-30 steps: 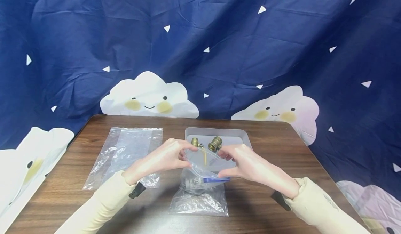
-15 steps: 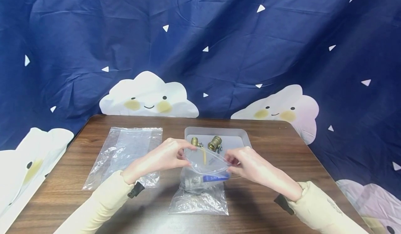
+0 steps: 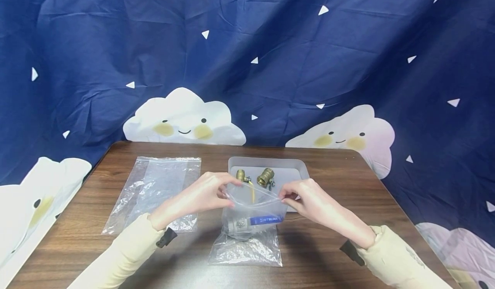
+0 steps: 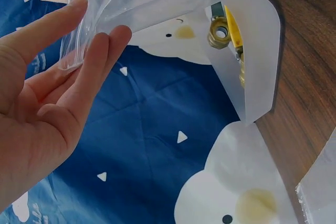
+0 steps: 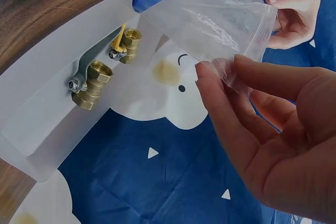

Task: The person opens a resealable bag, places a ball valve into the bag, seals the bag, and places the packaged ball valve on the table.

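Clock readings are from the head view, taken from the bag unless noted. Bag (image 3: pixel 252 212): clear plastic, mouth up, just this side of the tray (image 3: pixel 291 173) on the brown table (image 3: pixel 336 173); its lips stand parted in a narrow lens. Inside, low down: a silver valve (image 3: pixel 241 224), its blue lever (image 3: pixel 267 219) running to 3 o'clock from the valve body. Right wrist view shows pale lettering on the lever, "BALL VALVE" legible. Crumpled clear film (image 3: pixel 247 252) lies at 6 o'clock; cannot tell whether it is the base of the bag or a separate piece.

Left hand (image 3: pixel 206 190): at 10 o'clock, grip pinching the mouth's left corner. Left wrist view confirms the edge lies between thumb and fingers.

Right hand (image 3: pixel 309 196): at 2 to 3 o'clock, grip pinching the mouth's right corner between thumb and fingertips.

Tray: at 1 o'clock, holds two brass valves, apart. The yellow-lever valve (image 3: pixel 240 175) sits at the tray's 9 to 10 o'clock, lever toward 5. The grey-lever valve (image 3: pixel 265 177) is at 3 o'clock from it.

Second bag (image 3: pixel 162 190): clear, flat on the table at 9 to 10 o'clock, left forearm across its near corner. Blue cloth (image 3: pixel 290 87) with white clouds and triangles hangs at 12 o'clock, beyond the table.
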Tool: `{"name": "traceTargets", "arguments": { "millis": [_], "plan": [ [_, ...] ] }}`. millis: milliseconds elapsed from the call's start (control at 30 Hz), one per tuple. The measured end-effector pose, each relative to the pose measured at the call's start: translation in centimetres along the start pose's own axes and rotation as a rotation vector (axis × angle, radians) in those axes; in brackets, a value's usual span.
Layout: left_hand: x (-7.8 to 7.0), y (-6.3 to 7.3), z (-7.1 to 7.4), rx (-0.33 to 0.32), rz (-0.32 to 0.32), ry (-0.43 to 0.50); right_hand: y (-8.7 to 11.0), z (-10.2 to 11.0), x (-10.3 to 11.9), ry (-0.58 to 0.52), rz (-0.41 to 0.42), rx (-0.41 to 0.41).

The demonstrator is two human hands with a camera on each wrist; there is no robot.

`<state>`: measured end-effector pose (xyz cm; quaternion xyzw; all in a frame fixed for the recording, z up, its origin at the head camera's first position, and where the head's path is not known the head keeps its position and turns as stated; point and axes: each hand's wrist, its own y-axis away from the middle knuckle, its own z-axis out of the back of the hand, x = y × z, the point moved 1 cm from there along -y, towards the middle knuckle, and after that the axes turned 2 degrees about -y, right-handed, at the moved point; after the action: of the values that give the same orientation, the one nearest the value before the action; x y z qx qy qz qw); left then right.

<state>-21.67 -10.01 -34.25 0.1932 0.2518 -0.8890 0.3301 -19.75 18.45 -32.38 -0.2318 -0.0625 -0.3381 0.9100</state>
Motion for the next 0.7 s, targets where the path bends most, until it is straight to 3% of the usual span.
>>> {"name": "traceTargets", "arguments": {
  "millis": [233,433,700],
  "plan": [
    [0.23,0.36,-0.21,-0.013,-0.011,-0.034,-0.12,-0.08,-0.32,-0.002,-0.049,0.002],
    [0.21,0.51,-0.14,-0.026,-0.024,-0.029,-0.14,0.03,-0.31,-0.008,-0.044,-0.018],
    [0.69,0.58,-0.1,-0.075,-0.089,-0.071,-0.28,0.23,-0.3,-0.023,-0.058,-0.011]
  ]
}}
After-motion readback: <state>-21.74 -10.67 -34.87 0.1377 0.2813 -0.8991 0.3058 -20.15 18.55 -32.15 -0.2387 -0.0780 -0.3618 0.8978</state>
